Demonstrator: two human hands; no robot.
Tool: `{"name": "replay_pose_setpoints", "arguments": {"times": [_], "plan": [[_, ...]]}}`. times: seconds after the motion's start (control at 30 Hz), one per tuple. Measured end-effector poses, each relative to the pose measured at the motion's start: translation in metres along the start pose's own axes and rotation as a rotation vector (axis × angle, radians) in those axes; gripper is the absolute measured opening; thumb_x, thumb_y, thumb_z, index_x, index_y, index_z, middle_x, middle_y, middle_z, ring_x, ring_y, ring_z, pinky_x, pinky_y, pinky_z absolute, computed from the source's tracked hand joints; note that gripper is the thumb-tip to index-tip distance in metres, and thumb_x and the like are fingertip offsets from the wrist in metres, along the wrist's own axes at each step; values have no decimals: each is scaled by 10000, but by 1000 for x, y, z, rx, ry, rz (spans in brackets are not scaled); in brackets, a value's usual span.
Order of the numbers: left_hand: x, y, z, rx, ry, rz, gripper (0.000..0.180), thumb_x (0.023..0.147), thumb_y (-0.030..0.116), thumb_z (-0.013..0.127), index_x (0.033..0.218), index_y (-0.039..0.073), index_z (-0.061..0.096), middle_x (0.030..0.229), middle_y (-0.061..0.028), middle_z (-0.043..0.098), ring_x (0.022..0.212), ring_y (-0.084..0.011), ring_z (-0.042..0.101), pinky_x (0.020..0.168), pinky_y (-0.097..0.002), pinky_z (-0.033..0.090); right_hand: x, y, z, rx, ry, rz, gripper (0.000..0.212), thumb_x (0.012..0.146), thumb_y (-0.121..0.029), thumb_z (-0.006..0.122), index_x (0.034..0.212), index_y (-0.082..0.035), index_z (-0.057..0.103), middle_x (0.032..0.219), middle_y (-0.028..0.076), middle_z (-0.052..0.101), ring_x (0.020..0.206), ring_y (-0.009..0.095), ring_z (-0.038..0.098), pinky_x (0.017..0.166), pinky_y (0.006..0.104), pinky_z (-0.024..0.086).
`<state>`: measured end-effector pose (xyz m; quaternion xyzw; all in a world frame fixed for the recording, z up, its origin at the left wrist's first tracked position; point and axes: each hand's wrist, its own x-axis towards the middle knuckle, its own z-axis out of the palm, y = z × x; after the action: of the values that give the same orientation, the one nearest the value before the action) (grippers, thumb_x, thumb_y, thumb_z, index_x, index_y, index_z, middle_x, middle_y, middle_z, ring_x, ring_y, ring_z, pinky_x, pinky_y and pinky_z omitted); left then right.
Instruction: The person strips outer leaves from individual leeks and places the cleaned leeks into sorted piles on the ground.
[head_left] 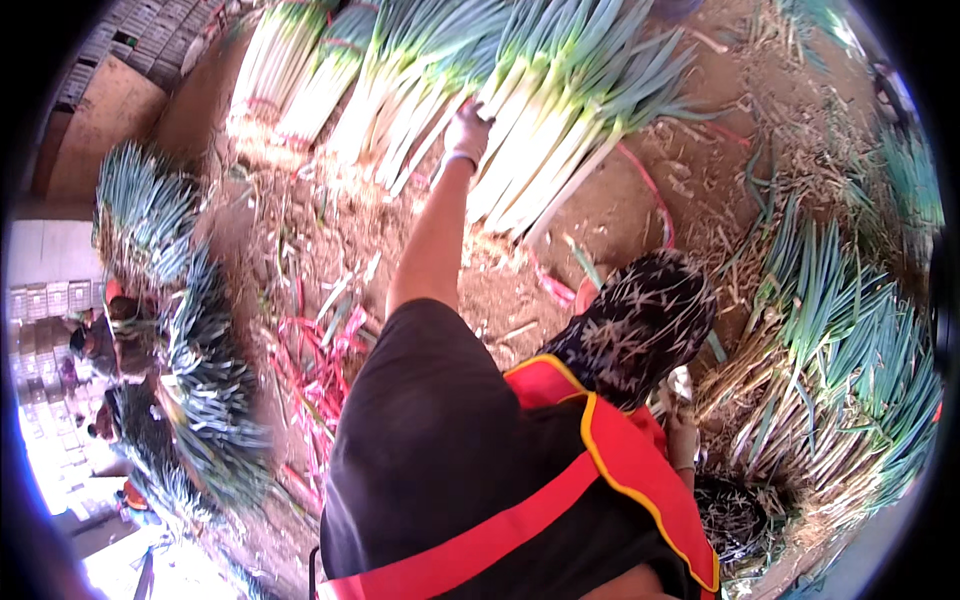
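My left arm reaches forward to the long leeks, which have white stalks and green leaves and lie side by side on the ground. My gloved left hand touches them where white turns to green, its thumb and fingers apart. Low on the right, beside my red apron with yellow trim, is my gloved right hand. Its fingers look closed near something pale and shiny, too small and partly hidden to name. Dark patterned cloth covers my bent knee between the hands.
Thinner, untidy leeks are heaped at the right. A red strap loops beside the laid leeks. Red ribbon scraps and trimmings litter the soil. Further leek piles line the left, with people and stacked crates beyond.
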<state>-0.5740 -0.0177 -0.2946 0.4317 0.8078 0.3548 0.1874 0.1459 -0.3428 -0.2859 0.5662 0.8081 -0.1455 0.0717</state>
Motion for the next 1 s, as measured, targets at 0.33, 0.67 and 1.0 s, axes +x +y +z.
{"name": "replay_pose_setpoints", "arguments": {"times": [0.33, 0.67, 1.0], "plan": [[-132, -68, -20, 264, -194, -80, 505, 744, 452, 765, 1072, 96, 622, 1079, -159, 605, 967, -254, 618, 973, -389, 491, 18, -36, -26, 875, -209, 522, 329, 908, -271, 579, 935, 46, 661, 693, 119, 616, 620, 213, 548, 610, 348, 434], [-153, -26, -53, 451, -130, -145, 445, 728, 265, 755, 1067, 17, 607, 1127, -208, 578, 1014, -360, 590, 883, -424, 502, 8, -19, -13, 787, -73, 497, 262, 872, -231, 612, 828, 26, 643, 665, 79, 613, 607, 155, 550, 561, 314, 411], [-126, 199, -26, 79, -31, 483, 539, 764, 267, 782, 1196, 28, 566, 1158, -177, 587, 1060, -302, 568, 904, -410, 468, 40, -16, -28, 882, 166, 424, 338, 894, -333, 550, 1003, -25, 636, 842, 133, 591, 767, 262, 548, 690, 384, 422]]}}
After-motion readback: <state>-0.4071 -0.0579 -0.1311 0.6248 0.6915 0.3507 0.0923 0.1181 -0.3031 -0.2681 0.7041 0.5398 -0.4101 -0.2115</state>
